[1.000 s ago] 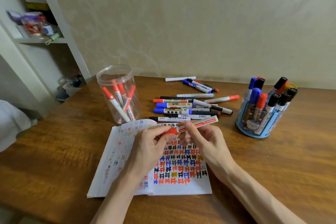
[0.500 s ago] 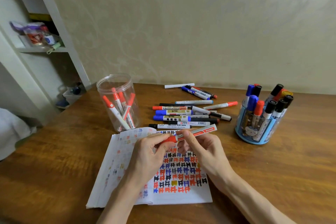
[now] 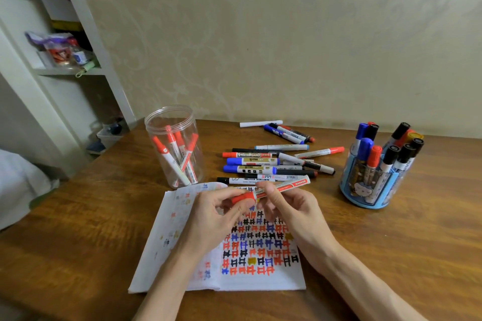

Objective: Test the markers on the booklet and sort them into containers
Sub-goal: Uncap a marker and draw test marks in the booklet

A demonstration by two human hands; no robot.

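The left hand [image 3: 216,214] pinches the red cap [image 3: 242,197] of a red marker [image 3: 284,185] between thumb and fingertips. The right hand [image 3: 294,211] has its fingers closed round the white barrel just right of the cap, so both hands are clamped on the one marker, held just above the centre of the frame. Across the last second almost nothing has changed in this grip: the cap sits against the barrel as before, with no gap and no tip showing, and only the camera has tipped, sliding everything lower in the frame. That suggests the cap is being worked either off for a test stroke or back on afterwards, but which cannot be told. Directly below the hands lies the open booklet [image 3: 260,281], its right page filled with rows of red, blue and black test marks. Just above the hands the loose markers [image 3: 260,161] lie unsorted on the table [image 3: 391,255]. The clear jar [image 3: 172,122] at centre left holds only red-capped markers. The blue holder [image 3: 370,198] at right holds mixed colours.
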